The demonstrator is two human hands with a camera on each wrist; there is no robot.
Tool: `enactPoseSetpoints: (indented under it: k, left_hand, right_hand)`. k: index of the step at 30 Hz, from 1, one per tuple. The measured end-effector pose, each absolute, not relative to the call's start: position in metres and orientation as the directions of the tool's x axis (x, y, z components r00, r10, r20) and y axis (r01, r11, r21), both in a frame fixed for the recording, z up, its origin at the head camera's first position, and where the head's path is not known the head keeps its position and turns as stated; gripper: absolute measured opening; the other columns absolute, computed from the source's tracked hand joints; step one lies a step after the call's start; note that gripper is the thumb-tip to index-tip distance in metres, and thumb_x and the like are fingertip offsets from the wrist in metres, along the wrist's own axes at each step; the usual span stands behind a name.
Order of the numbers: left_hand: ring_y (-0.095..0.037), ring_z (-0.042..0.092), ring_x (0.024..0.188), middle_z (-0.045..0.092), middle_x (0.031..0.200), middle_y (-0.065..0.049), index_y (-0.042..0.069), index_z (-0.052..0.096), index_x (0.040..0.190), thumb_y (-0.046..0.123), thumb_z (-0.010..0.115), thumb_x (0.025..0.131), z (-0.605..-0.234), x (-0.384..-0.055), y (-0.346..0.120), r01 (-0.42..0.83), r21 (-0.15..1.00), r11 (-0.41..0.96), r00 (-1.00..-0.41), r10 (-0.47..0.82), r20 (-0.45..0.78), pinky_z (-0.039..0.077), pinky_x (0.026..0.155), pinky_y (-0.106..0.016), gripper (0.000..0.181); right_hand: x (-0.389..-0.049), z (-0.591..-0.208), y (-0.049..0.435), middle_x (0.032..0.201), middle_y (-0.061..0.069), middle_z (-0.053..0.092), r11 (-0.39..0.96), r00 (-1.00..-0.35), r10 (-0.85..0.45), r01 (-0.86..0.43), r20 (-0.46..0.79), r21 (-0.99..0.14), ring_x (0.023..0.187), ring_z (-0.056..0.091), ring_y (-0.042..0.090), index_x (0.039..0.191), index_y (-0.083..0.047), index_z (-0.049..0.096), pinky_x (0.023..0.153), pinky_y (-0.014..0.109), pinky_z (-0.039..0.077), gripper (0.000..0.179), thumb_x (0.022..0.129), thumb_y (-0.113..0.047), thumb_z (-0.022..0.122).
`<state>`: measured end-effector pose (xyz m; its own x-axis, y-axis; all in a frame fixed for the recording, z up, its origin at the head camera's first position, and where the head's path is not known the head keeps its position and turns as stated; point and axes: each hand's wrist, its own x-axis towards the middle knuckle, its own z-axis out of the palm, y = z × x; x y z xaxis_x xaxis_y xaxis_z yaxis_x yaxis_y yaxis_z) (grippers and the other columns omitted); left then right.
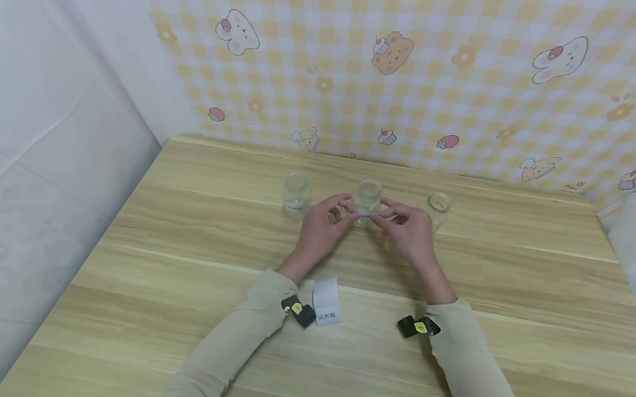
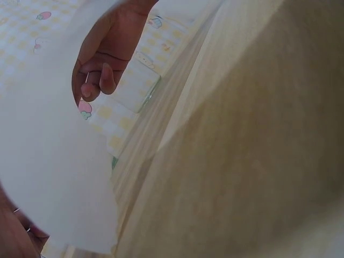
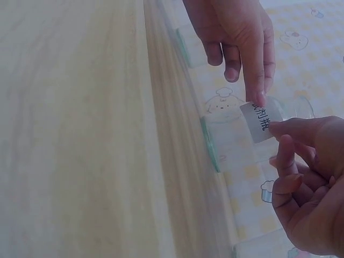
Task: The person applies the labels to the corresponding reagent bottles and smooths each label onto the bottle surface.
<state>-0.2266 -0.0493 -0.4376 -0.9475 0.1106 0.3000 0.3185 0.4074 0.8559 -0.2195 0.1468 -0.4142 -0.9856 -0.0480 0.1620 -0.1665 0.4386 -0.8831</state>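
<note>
Three clear glass jars stand in a row toward the back of the table. At the middle jar (image 1: pixel 370 190), both hands hold a small white label (image 3: pixel 262 124) with dark handwritten characters against its front. My left hand (image 1: pixel 323 221) has thumb and finger at one edge of the label. On the opposite edge, my right hand (image 1: pixel 409 232) pinches with its thumb, the other fingers curled. The left jar (image 1: pixel 296 187) bears a similar label low on its side. Part of the right jar (image 1: pixel 439 203) is hidden behind my right hand.
A strip of white label paper (image 1: pixel 327 300) with dark characters lies on the wooden table (image 1: pixel 360 366) by my left wrist. Close to the left wrist camera, a white sheet (image 2: pixel 54 140) blocks much of that view. Behind the table hangs a yellow checked cloth (image 1: pixel 353 56).
</note>
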Motion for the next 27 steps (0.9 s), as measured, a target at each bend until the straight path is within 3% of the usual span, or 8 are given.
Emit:
enactPoseSetpoints:
  k: [20, 27]
  left_hand:
    - [-0.015, 0.065, 0.076, 0.070, 0.133, -0.010, 0.010, 0.071, 0.094, 0.017, 0.078, 0.094, -0.4373, -0.2267, -0.0499, 0.329, 0.858, 0.394, -0.944, 0.109, 0.312, 0.047, 0.066, -0.023, 0.010]
    - [-0.013, 0.065, 0.076, 0.069, 0.134, -0.007, 0.011, 0.071, 0.094, 0.019, 0.078, 0.095, -0.4390, -0.2269, -0.0496, 0.312, 0.860, 0.404, -0.950, 0.111, 0.293, 0.048, 0.067, -0.024, 0.010]
  right_hand:
    - [-0.2200, -0.4134, 0.1463, 0.131, 0.014, 0.070, 0.441, -0.987, -0.045, -0.157, 0.153, -0.884, 0.065, 0.071, 0.036, 0.089, 0.001, 0.077, 0.042, 0.020, 0.033, 0.017, 0.093, -0.015, 0.080]
    - [-0.2195, -0.4139, 0.1461, 0.131, 0.014, 0.069, 0.428, -0.989, -0.036, -0.148, 0.147, -0.892, 0.066, 0.072, 0.034, 0.090, 0.002, 0.076, 0.043, 0.019, 0.036, 0.016, 0.093, -0.014, 0.080]
